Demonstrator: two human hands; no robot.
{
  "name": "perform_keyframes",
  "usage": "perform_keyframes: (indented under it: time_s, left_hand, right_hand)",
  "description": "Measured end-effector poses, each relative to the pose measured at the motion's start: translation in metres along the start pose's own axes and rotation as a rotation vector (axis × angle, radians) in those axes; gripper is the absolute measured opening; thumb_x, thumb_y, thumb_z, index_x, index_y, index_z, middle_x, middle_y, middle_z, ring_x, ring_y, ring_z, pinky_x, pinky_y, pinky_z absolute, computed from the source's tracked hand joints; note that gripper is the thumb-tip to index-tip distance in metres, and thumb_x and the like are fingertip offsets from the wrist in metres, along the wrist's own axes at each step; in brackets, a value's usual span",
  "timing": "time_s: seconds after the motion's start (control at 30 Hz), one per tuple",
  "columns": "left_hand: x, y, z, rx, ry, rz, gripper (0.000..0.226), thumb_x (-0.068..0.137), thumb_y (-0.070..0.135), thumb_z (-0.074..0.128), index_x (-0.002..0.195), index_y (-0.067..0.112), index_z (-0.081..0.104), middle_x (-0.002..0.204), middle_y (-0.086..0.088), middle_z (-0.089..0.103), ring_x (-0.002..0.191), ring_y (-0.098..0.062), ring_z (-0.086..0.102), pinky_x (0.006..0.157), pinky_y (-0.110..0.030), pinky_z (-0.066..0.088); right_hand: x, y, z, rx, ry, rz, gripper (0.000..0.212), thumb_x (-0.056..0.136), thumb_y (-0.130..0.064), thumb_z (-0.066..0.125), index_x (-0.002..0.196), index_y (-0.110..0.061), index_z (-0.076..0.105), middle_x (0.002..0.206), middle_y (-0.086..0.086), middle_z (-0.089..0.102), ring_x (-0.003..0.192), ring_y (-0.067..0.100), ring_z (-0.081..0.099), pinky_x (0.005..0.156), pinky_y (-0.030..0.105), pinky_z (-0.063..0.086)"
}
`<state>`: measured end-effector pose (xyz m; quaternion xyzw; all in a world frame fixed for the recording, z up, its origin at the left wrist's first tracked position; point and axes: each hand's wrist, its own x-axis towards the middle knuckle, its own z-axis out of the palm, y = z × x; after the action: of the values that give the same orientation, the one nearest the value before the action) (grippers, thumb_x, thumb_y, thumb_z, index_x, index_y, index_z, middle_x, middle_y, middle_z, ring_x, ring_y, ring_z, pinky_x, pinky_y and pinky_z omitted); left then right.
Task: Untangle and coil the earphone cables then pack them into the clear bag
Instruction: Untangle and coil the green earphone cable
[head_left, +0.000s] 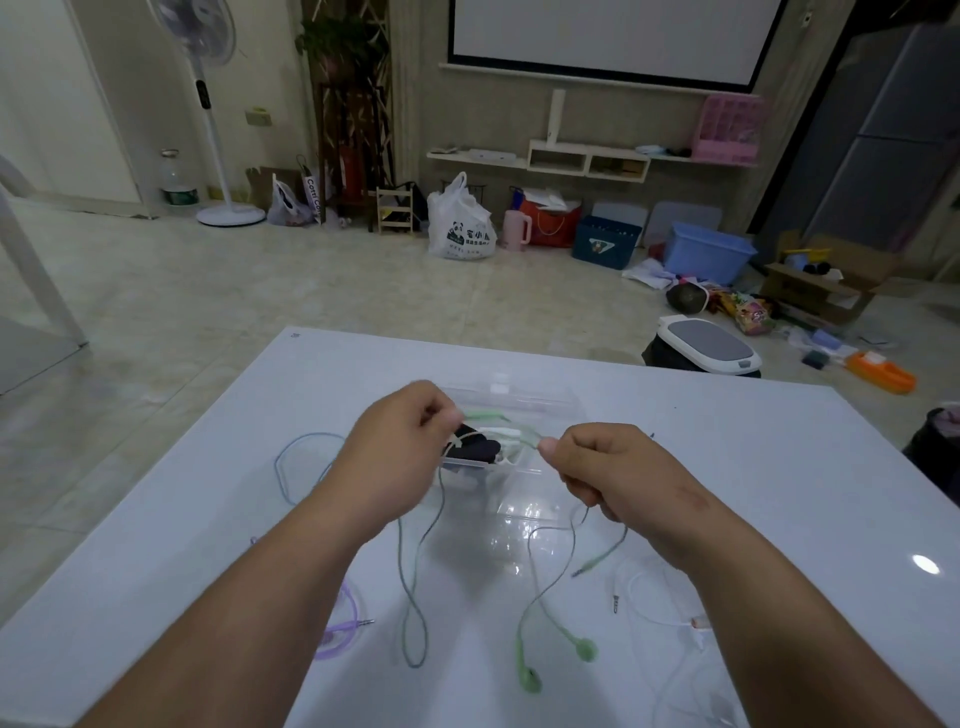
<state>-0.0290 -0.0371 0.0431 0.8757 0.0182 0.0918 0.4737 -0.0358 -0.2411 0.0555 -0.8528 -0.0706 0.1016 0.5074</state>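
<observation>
My left hand (400, 441) and my right hand (608, 470) both pinch the green earphone cable (415, 597), stretching a short length of it between them above the white table (753, 467). The rest of that cable hangs down in loops, and its two green earbuds (558, 660) lie near the table's front. Behind my hands lies the clear bag (524, 405), with dark and white items inside. A blue cable (298, 457) lies to the left, a purple coiled cable (340, 623) at the front left, and a white earphone cable (670, 618) to the right.
Past the table's far edge is a tiled floor with a white and grey bin (706, 345), a blue tub (709, 252), cardboard boxes (821, 283), a white plastic bag (460, 223) and a standing fan (208, 104).
</observation>
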Motion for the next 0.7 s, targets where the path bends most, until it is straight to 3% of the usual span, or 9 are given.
perform_keyframes:
  time_s: [0.13, 0.27, 0.37, 0.43, 0.53, 0.6, 0.7]
  left_hand:
    - [0.01, -0.008, -0.018, -0.052, 0.27, -0.105, 0.018, 0.096, 0.023, 0.048, 0.086, 0.013, 0.057, 0.069, 0.0, 0.051, 0.062, -0.018, 0.045, 0.054, -0.031, 0.031]
    - [0.015, -0.016, -0.033, -0.022, 0.353, -0.193, 0.018, 0.09, 0.023, 0.048, 0.083, 0.011, 0.059, 0.07, -0.004, 0.054, 0.066, -0.025, 0.046, 0.061, -0.035, 0.034]
    - [0.013, -0.015, -0.036, 0.259, 0.257, -0.208, 0.022, 0.082, 0.022, 0.046, 0.074, 0.002, 0.051, 0.07, -0.016, 0.053, 0.063, -0.028, 0.043, 0.057, -0.033, 0.031]
    - [0.011, -0.014, -0.032, 0.424, 0.107, -0.216, 0.023, 0.081, 0.024, 0.048, 0.07, 0.005, 0.053, 0.068, -0.012, 0.055, 0.064, -0.027, 0.049, 0.058, -0.031, 0.034]
    - [0.007, -0.017, -0.022, 0.584, -0.032, -0.177, 0.016, 0.082, 0.03, 0.053, 0.09, 0.023, 0.065, 0.089, 0.004, 0.067, 0.087, -0.021, 0.061, 0.075, -0.031, 0.046]
    - [0.004, -0.015, -0.014, 0.508, -0.044, -0.064, 0.026, 0.085, 0.025, 0.056, 0.108, 0.032, 0.065, 0.107, 0.012, 0.065, 0.102, -0.016, 0.06, 0.087, -0.029, 0.046]
    - [-0.001, -0.007, -0.003, 0.033, -0.16, 0.059, 0.022, 0.09, 0.02, 0.059, 0.103, 0.034, 0.069, 0.097, 0.016, 0.07, 0.091, -0.005, 0.063, 0.08, -0.019, 0.045]
  right_hand:
    - [0.0, 0.005, -0.013, -0.009, 0.027, 0.019, 0.03, 0.088, -0.021, 0.061, 0.063, -0.007, 0.054, 0.056, 0.0, 0.055, 0.047, 0.003, 0.039, 0.054, 0.021, 0.029]
    - [0.0, 0.008, -0.019, 0.008, 0.036, 0.018, 0.026, 0.091, -0.02, 0.058, 0.069, -0.005, 0.059, 0.061, -0.003, 0.059, 0.047, 0.002, 0.038, 0.055, 0.02, 0.029]
    - [0.0, 0.008, -0.016, 0.043, 0.039, -0.01, 0.028, 0.093, -0.022, 0.057, 0.069, -0.008, 0.06, 0.054, -0.002, 0.045, 0.047, 0.005, 0.035, 0.052, 0.016, 0.028]
    - [0.001, 0.009, -0.013, 0.064, 0.057, -0.043, 0.029, 0.095, -0.024, 0.055, 0.072, -0.008, 0.063, 0.052, -0.006, 0.035, 0.048, 0.006, 0.031, 0.052, 0.017, 0.027]
    - [0.002, 0.009, -0.007, 0.067, 0.063, -0.07, 0.03, 0.097, -0.025, 0.052, 0.075, -0.012, 0.066, 0.052, -0.009, 0.033, 0.048, 0.007, 0.028, 0.051, 0.017, 0.027]
    - [0.002, 0.008, -0.004, 0.038, 0.055, -0.07, 0.029, 0.097, -0.026, 0.052, 0.074, -0.015, 0.066, 0.05, -0.012, 0.034, 0.047, 0.005, 0.029, 0.05, 0.016, 0.027]
    - [0.002, 0.007, 0.001, -0.006, 0.021, -0.068, 0.027, 0.097, -0.028, 0.053, 0.076, -0.018, 0.067, 0.046, -0.019, 0.043, 0.046, 0.0, 0.037, 0.05, 0.01, 0.03]
